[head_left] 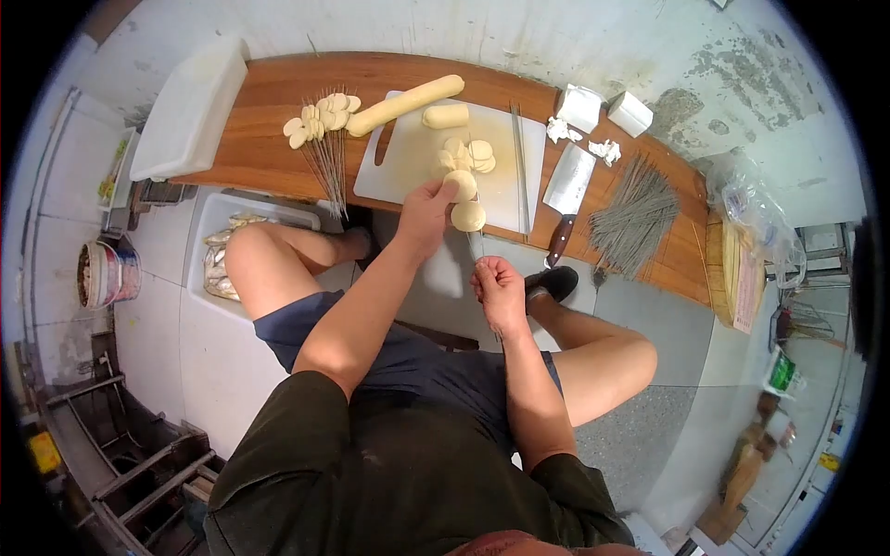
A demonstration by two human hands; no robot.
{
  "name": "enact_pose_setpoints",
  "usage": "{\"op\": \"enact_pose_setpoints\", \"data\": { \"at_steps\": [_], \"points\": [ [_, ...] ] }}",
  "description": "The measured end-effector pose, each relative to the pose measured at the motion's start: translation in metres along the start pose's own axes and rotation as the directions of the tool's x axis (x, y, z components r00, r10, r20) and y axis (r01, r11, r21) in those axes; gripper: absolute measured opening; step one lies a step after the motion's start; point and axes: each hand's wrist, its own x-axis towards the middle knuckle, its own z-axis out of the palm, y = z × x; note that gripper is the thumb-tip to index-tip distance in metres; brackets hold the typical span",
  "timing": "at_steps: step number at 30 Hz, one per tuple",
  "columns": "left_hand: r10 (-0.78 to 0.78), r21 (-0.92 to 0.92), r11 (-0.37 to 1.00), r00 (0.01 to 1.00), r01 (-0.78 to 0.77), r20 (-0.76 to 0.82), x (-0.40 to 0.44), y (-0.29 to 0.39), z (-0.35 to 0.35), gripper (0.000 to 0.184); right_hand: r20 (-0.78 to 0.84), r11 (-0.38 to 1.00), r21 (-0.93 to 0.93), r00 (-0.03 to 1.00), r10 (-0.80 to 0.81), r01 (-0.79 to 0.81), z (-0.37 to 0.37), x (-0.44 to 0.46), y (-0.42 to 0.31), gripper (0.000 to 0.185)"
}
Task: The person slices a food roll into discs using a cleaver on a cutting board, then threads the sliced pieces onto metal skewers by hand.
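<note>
We hold a thin skewer point(479, 246) pointing away from our body; two flat, round, pale-yellow slices point(468, 218) sit in line along it.

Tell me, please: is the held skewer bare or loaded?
Loaded: a pale round slice is on the skewer, beyond the right hand.

You are in a small, worn food-preparation room, much like a back kitchen: your wooden counter point(269, 88) carries a white cutting board point(400, 171), a cleaver point(568, 181), pale round slices point(481, 156) and a heap of thin skewers point(635, 218). Around you, the wall point(746, 79) is stained and flaking, the floor point(153, 315) is tiled, and a bucket point(124, 274) and filled white tray point(197, 252) sit low.
</note>
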Motion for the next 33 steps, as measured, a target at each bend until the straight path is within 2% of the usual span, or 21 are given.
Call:
{"op": "enact_pose_setpoints", "data": {
  "at_steps": [2,5,8,11,14,17,20,33],
  "points": [
    [0.017,-0.059,0.998,0.999,-0.015,0.037,-0.001,0.001,0.002,0.027,-0.01,1.0,-0.001,1.0,-0.012,0.012,0.001,0.001,0.0,0.01],
    [-0.037,-0.129,0.991,0.998,0.043,0.053,-0.008,-0.003,0.006,0.028,-0.015,0.999,0.04,0.999,-0.03,0.031,0.004,0.003,0.0,0.011],
    [-0.069,-0.207,0.975,0.996,0.079,0.055,-0.013,-0.011,0.009,0.028,-0.028,0.998,-0.038,0.998,-0.061,0.06,0.008,0.003,-0.001,0.012],
    [-0.096,-0.232,0.967,0.994,0.106,0.056,-0.012,-0.011,0.009,0.028,-0.013,0.997,-0.051,0.998,-0.065,0.064,0.01,0.002,-0.002,0.013],
    [-0.039,-0.2,0.979,0.998,0.048,0.05,-0.01,-0.002,0.006,0.03,-0.071,0.991,-0.059,0.99,-0.122,0.117,0.011,0.003,-0.002,0.015],
    [-0.004,-0.135,0.991,1.0,0.001,-0.017,-0.003,0.015,-0.002,0.029,-0.131,0.904,-0.352,0.944,-0.303,0.241,0.001,0.01,0.009,0.016],
    [0.019,-0.143,0.989,0.998,-0.027,-0.059,0.003,0.035,-0.01,0.026,-0.032,0.773,-0.481,0.873,-0.486,0.413,-0.001,0.004,-0.001,0.015],
    [0.136,-0.112,0.983,0.985,-0.148,-0.107,0.02,0.079,-0.024,0.025,0.116,0.711,-0.511,0.859,-0.499,0.482,0.0,-0.009,-0.005,0.018]
  ]
}}
